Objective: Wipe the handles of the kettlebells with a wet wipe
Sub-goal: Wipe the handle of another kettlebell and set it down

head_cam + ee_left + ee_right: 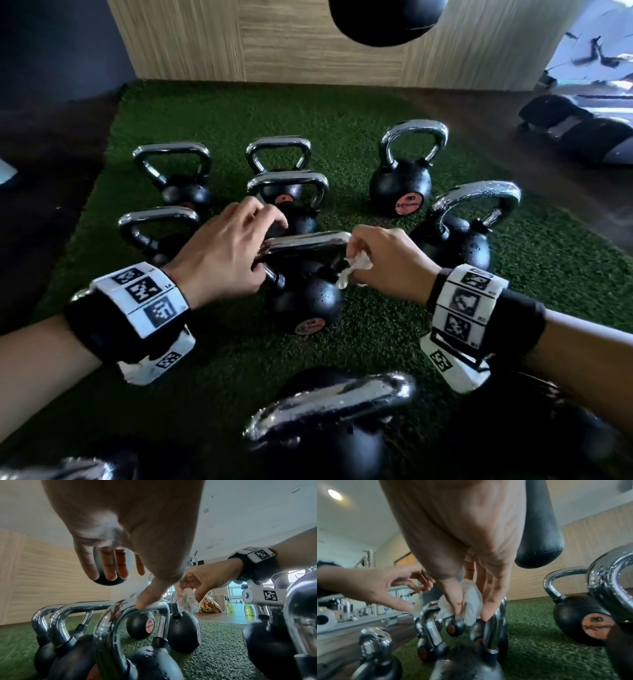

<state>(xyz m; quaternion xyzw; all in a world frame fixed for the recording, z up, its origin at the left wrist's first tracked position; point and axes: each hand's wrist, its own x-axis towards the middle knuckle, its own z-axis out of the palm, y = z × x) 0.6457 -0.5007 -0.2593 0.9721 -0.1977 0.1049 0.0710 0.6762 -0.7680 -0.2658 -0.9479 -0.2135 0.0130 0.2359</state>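
Note:
Several black kettlebells with chrome handles stand on green turf (376,342). The middle kettlebell (308,301) lies between my hands. My left hand (222,253) hovers over the left end of its handle (308,241), fingers stretched forward, and my thumb (142,604) touches the top of the bar (130,609). My right hand (387,260) pinches a crumpled white wet wipe (356,265) against the right end of that handle. From the right wrist, the wet wipe (471,601) shows between thumb and fingers, just above the chrome leg (491,635).
Other kettlebells ring the middle one: at the back (400,185), on the right (455,240), on the left (154,236) and close in front (329,411). A black punching bag (387,20) hangs before a wooden wall (274,41). A dumbbell (575,126) lies far right.

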